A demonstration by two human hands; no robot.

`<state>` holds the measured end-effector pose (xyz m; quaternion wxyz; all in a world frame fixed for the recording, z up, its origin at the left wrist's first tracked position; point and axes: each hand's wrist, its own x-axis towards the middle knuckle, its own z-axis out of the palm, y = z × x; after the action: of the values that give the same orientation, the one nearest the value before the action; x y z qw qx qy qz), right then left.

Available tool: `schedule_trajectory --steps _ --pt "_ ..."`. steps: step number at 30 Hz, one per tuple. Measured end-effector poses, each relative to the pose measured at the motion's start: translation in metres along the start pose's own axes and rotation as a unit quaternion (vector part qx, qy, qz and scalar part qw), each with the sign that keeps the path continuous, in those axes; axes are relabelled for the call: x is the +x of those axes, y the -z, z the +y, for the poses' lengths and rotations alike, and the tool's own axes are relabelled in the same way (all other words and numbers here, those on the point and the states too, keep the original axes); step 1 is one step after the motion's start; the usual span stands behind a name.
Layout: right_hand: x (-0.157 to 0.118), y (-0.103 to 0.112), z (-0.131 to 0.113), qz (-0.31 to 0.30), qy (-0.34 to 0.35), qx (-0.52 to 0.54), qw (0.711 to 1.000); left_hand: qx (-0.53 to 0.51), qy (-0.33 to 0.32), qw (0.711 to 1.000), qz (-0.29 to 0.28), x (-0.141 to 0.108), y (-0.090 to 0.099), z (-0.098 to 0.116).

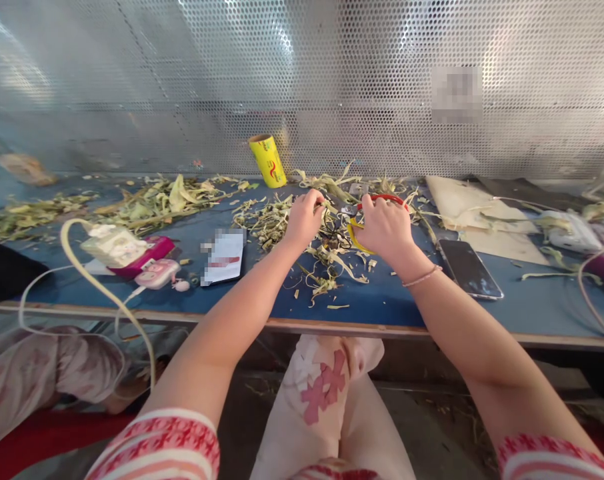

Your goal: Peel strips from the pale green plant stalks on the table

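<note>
In the middle of the blue table (282, 303), my right hand (386, 230) grips a pair of scissors with one red and one yellow handle (361, 239). The short metal blades point left, toward my other hand. My left hand (303, 219) is closed in a pinch just left of the blades; what its fingertips hold is too small to make out. Beneath and between both hands lies a loose pile of dried plant pieces (269, 223), pale green strips and thin curled bits. Smaller scraps are scattered in front of it.
A yellow tube (269, 161) stands tilted at the back against the perforated metal panel (332, 80). Phones lie left (225, 259) and right (469, 268). Leftward are another leaf heap (177, 197), a magenta device with a cable (147, 257) and a seated person's leg (57, 373). Cardboard (462, 203) lies right.
</note>
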<state>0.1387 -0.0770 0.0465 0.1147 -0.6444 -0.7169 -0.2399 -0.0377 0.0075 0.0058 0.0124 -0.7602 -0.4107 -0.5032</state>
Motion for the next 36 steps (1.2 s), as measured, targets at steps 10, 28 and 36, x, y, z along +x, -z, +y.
schedule_trajectory --steps 10,28,36 --pt "0.0 0.003 0.001 -0.019 0.004 0.011 1.0 -0.054 0.031 0.998 0.025 0.003 0.0 -0.001" --pt "0.003 -0.001 0.006 -0.021 -0.005 0.025 0.999 -0.086 0.073 0.993 0.042 0.003 -0.002 -0.002" --pt "0.004 -0.006 0.008 -0.017 -0.012 0.015 1.0 -0.104 0.084 0.99 0.04 0.004 -0.004 -0.003"
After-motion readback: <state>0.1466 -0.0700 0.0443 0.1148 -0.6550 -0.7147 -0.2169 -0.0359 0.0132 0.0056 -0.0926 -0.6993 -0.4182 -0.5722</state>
